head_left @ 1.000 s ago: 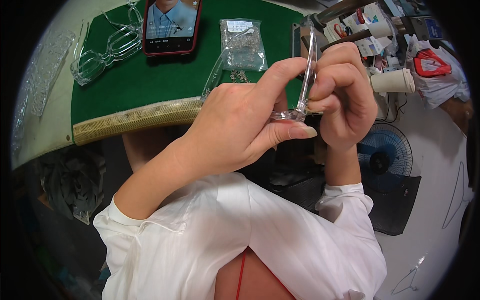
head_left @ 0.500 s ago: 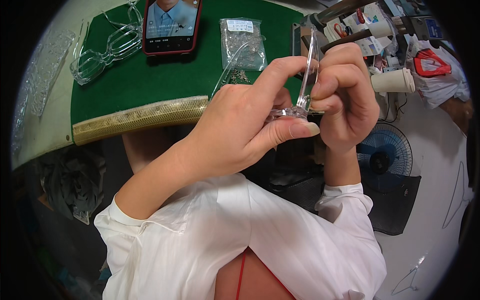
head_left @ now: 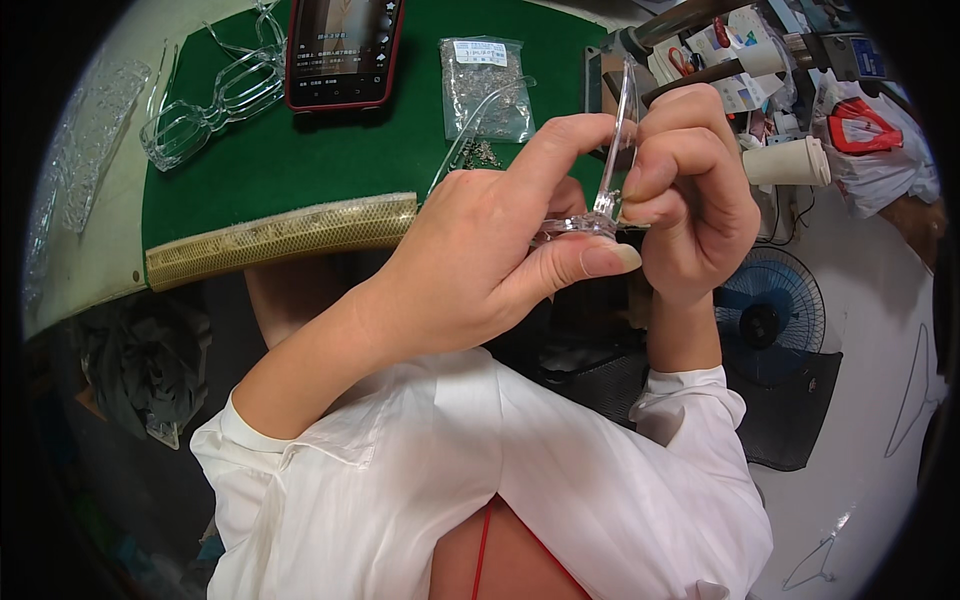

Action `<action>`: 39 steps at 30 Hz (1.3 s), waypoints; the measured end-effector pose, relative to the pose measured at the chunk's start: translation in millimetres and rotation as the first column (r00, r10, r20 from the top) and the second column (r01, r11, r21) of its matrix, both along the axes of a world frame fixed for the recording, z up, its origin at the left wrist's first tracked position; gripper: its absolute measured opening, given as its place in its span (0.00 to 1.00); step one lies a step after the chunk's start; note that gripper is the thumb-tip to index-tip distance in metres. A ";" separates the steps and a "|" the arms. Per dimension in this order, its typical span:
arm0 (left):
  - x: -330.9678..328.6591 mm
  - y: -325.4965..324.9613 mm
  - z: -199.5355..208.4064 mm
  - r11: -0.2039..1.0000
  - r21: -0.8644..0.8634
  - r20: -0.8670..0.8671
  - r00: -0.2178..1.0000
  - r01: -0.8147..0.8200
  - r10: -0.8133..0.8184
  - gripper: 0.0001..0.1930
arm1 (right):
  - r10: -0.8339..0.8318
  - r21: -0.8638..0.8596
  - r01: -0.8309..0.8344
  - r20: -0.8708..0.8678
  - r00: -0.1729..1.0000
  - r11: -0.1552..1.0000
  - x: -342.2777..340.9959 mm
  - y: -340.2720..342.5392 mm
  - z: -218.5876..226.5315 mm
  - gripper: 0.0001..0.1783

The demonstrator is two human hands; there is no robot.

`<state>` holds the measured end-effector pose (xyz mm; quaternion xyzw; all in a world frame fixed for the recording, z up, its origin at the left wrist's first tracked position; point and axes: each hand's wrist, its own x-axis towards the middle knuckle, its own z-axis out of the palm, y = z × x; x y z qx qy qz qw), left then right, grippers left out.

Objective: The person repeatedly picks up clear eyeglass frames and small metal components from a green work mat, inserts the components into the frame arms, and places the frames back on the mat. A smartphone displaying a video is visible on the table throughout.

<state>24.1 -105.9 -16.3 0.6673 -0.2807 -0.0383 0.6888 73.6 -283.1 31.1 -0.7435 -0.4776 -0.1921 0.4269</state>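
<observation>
A clear plastic eyeglass frame (head_left: 617,150) is held up between my hands, in front of the green work mat. My left hand (head_left: 470,240) is closed round its front, thumb below and index finger stretched to the upright temple arm. The other temple arm sticks out behind my left hand over the mat. My right hand (head_left: 695,190) is curled, its thumb and fingertips pinched at the hinge end of the upright arm. Whether a small part sits in that pinch is hidden. Beyond my left hand lie a pile of tiny metal screws (head_left: 482,153) and a clear bag (head_left: 487,90) of small parts.
More clear eyeglass frames (head_left: 215,115) lie at the left of the green mat (head_left: 240,180), beside a propped phone (head_left: 340,55). A yellow mesh-covered edge (head_left: 280,238) borders the mat. At right are a white cup (head_left: 787,162), a plastic bag (head_left: 870,140) and a blue fan (head_left: 765,312).
The temple arm behind my left hand has shifted slightly to the right, over the bag. Both hands keep nearly the same place and grip. The phone's picture has changed.
</observation>
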 end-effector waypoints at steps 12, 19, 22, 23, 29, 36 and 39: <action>4.2 -3.6 5.1 0.998 -0.042 -0.048 0.997 0.055 -0.057 0.35 | -0.080 0.082 0.094 -0.159 0.984 0.992 -1.4 -11.0 -1.7 0.13; 41.5 -38.8 -3.1 0.985 -0.140 0.214 0.968 -0.101 0.129 0.35 | 0.084 0.325 0.151 -0.608 0.790 0.934 -6.5 -11.2 -12.4 0.18; 57.9 -52.0 5.2 0.961 0.015 0.459 0.856 -0.277 0.240 0.23 | 0.094 0.371 0.188 -0.625 0.775 0.909 3.0 -30.1 -8.4 0.18; 62.3 -52.5 9.8 0.928 0.093 0.559 0.790 -0.361 0.251 0.19 | 0.090 0.365 0.175 -0.605 0.791 0.914 8.5 -38.3 -3.9 0.18; 90.4 -87.6 17.2 0.775 0.325 0.727 0.668 -0.542 0.162 0.10 | -0.019 0.334 0.267 -0.592 0.806 0.904 28.8 -79.1 18.4 0.18; 106.7 -126.4 34.3 0.737 0.373 0.713 0.682 -0.564 0.161 0.13 | -0.135 0.380 0.399 -0.560 0.817 0.835 61.6 -115.5 15.0 0.15; 112.1 -138.3 37.5 0.746 0.329 0.723 0.663 -0.579 0.195 0.13 | -0.200 0.380 0.457 -0.551 0.810 0.804 64.6 -121.2 23.3 0.15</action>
